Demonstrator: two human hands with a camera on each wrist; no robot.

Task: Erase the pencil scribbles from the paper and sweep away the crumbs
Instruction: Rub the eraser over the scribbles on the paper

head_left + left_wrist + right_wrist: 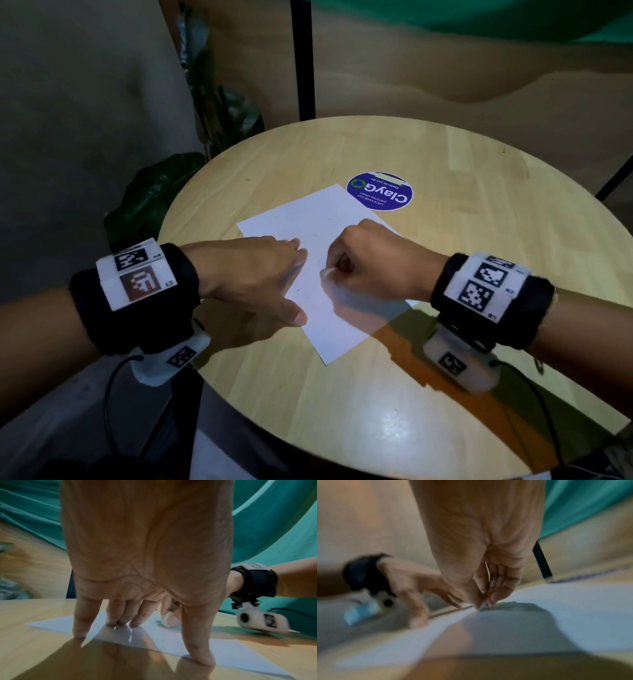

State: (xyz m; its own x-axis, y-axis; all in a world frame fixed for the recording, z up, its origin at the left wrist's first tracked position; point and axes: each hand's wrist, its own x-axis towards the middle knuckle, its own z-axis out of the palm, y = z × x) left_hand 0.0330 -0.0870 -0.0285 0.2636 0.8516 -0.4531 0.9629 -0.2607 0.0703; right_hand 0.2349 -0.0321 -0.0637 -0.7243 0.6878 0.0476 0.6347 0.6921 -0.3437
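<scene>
Paper (329,274) lies flat on the round table (445,342), near its middle. The left hand (253,274) presses spread, straight fingers on the sheet's left part. The right hand (373,263) pinches a white eraser (328,272) against the sheet. Risk: excessive eraser pressure or a lifted left hand may let the sheet crease, tear or slide.

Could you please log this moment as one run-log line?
phase: erasing | left hand: fingers pressing paper | right hand: pinches eraser on paper | crumbs: unswept
</scene>
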